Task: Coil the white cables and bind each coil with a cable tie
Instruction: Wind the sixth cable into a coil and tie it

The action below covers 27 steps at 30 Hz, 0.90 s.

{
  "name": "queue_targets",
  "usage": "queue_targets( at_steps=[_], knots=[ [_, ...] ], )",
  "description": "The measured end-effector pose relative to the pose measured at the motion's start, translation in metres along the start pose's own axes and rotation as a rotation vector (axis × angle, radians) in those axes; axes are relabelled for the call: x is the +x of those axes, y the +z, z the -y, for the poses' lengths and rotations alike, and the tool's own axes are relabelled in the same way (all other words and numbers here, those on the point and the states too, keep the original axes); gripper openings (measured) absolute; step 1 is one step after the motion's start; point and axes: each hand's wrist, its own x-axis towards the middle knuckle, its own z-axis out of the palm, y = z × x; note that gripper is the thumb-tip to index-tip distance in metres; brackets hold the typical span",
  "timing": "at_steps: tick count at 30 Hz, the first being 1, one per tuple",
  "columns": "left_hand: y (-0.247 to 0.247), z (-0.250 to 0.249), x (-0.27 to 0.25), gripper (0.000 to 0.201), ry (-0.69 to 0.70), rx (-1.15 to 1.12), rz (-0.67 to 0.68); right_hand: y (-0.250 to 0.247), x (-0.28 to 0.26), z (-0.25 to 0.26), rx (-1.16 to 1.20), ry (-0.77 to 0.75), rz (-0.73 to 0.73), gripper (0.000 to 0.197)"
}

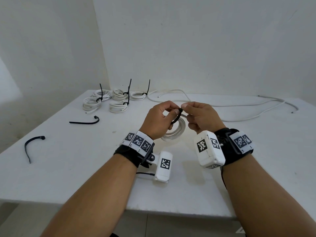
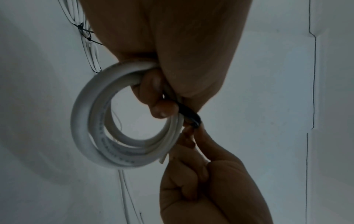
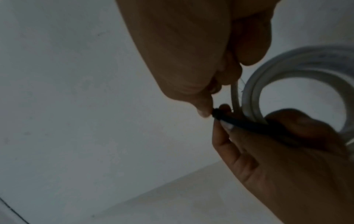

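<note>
white worktop point(image 1: 171, 194) carries five tied cable coils point(image 1: 118, 106) far left, two loose black cable ties point(image 1: 84, 122), uncoiled white cables point(image 1: 239, 106) at back.

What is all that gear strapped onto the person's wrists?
Both forearms are bare, no sleeves. Each wrist wears a black strap carrying a band of white blocks printed with black-and-white square codes. A white boxy camera with the same kind of code hangs on a bracket from each strap; a thin black cable runs to the left one.

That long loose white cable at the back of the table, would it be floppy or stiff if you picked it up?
Probably springy rather than limp: the loose cable lies in broad curves. The held coil keeps round loops, so it likely pushes back when bent. It looks light.
</note>
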Motion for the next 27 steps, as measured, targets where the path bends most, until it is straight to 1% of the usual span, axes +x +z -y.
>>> queue_targets(
  at_steps=[2,4,6,8,9,11,13,14,16,18,19,21,23,27],
  knots=[
    [0.001,-0.002,-0.001,0.013,0.007,-0.006,0.047,-0.005,0.004,0.0,0.049,0.012,-0.09,0.011],
    [0.003,-0.005,-0.003,0.019,-0.002,-0.063,0.114,-0.012,0.006,0.001,0.067,0.02,-0.174,0.01],
    [0.004,-0.01,-0.006,0.017,-0.012,-0.083,0.173,-0.017,0.008,0.0,0.071,0.024,-0.213,0.01],
    [0.005,-0.012,-0.008,0.011,-0.017,-0.059,0.196,-0.016,0.008,-0.001,0.071,0.004,-0.228,0.009],
    [0.006,-0.011,-0.008,0.012,-0.031,-0.077,0.203,-0.013,0.008,-0.001,0.061,-0.005,-0.236,0.011],
    [0.008,-0.01,-0.008,0.016,-0.073,-0.154,0.192,-0.009,0.008,-0.003,0.059,0.007,-0.214,0.018],
    [0.008,-0.008,-0.008,0.015,-0.104,-0.222,0.15,-0.008,0.009,-0.005,0.053,0.07,-0.111,0.029],
    [0.008,-0.007,-0.007,0.013,-0.122,-0.254,0.126,-0.008,0.009,-0.006,-0.001,0.09,-0.053,0.032],
    [0.006,-0.007,-0.007,0.013,-0.156,-0.288,0.103,-0.009,0.008,-0.007,-0.164,0.053,0.029,0.031],
    [0.007,-0.005,-0.007,0.011,-0.182,-0.283,0.124,-0.009,0.005,-0.006,-0.184,0.009,0.057,0.032],
    [0.007,-0.004,-0.007,0.009,-0.195,-0.276,0.139,-0.008,0.003,-0.004,-0.164,0.003,0.065,0.032],
    [0.008,-0.004,-0.008,0.006,-0.21,-0.268,0.166,-0.007,-0.001,-0.003,-0.216,-0.04,0.061,0.029],
    [0.009,-0.007,-0.008,0.007,-0.188,-0.266,0.187,-0.005,0.0,-0.004,-0.247,-0.104,0.004,0.026],
    [0.007,-0.013,-0.009,0.013,-0.127,-0.287,0.221,-0.003,0.001,-0.001,-0.133,-0.104,-0.076,0.027]
  ],
)
